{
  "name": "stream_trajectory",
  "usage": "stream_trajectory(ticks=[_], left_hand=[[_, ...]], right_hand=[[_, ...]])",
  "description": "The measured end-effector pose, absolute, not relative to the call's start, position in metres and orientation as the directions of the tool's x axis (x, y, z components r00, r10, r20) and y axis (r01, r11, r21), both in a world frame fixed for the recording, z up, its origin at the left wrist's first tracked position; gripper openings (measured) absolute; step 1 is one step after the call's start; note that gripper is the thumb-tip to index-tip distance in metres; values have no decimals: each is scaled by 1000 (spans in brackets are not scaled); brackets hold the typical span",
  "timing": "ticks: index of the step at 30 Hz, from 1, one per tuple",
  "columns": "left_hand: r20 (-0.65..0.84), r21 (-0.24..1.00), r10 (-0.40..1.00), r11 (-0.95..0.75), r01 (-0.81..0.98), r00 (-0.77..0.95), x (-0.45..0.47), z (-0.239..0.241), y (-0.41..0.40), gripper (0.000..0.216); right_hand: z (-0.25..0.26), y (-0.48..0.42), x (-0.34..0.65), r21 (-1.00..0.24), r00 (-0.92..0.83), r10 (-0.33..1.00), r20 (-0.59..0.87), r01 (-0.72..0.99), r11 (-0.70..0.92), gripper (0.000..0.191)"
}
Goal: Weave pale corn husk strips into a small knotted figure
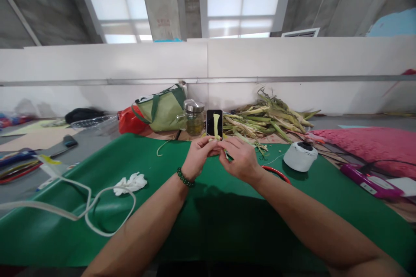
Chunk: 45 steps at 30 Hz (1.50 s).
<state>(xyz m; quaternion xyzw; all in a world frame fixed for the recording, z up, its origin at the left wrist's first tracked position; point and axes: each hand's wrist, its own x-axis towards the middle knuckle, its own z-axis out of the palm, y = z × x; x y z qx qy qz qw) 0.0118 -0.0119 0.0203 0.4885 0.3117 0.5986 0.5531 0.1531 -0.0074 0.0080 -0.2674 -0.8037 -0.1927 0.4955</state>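
My left hand [200, 153] and my right hand [238, 159] meet over the green mat [201, 220], both pinched on a pale yellow-green leaf strip [216, 126] that stands up between the fingers. A dark green bead bracelet [184, 178] circles my left wrist. Right behind the strip stands a black phone [214, 123]. A pile of green and dry husk leaves [266, 119] lies just beyond my right hand.
A glass jar with a metal lid [193, 117], a green bag [162, 108] and a red bag [130, 122] sit at the back. A white tape roll [300, 156], a red ring [276, 173], a pink cushion [367, 145], a white cord [78, 207] and crumpled tissue [131, 183] surround the mat.
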Motion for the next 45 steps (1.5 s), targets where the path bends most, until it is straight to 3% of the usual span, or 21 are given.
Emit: stream_trajectory(ticks=[2, 5, 8, 13, 18, 22, 29, 36, 41, 45], left_hand=[[262, 927, 959, -219, -304, 106, 10, 19, -10, 35], [296, 944, 946, -269, -191, 131, 9, 19, -9, 39], [305, 951, 933, -288, -109, 190, 11, 19, -10, 40], [300, 953, 920, -282, -107, 251, 12, 20, -12, 38], [314, 946, 920, -282, -159, 237, 12, 19, -11, 36], [328, 943, 917, -301, -146, 229, 10, 19, -10, 36], [356, 933, 908, -360, -24, 219, 11, 18, -11, 34], [349, 929, 886, -371, 16, 304, 14, 19, -13, 35], [405, 886, 880, -445, 132, 246, 15, 18, -12, 29], [450, 830, 868, -493, 260, 209, 16, 14, -10, 24]], right_hand=[[9, -6, 154, -89, -319, 337, 886, 596, 798, 17], [12, -1, 157, -404, -175, 553, 815, 512, 758, 11], [17, 4, 161, -638, -90, 713, 695, 380, 670, 19], [23, 6, 163, -746, -115, 778, 618, 228, 626, 20], [21, 7, 158, -874, -142, 868, 476, 32, 485, 28], [22, 10, 160, -901, -210, 880, 426, -6, 435, 30], [33, 8, 171, -810, -214, 826, 521, 182, 558, 24], [40, 5, 180, -823, -374, 799, 470, 140, 550, 16], [36, 8, 179, -771, -270, 818, 508, 281, 572, 21], [31, 10, 177, -642, -228, 756, 614, 413, 646, 23]])
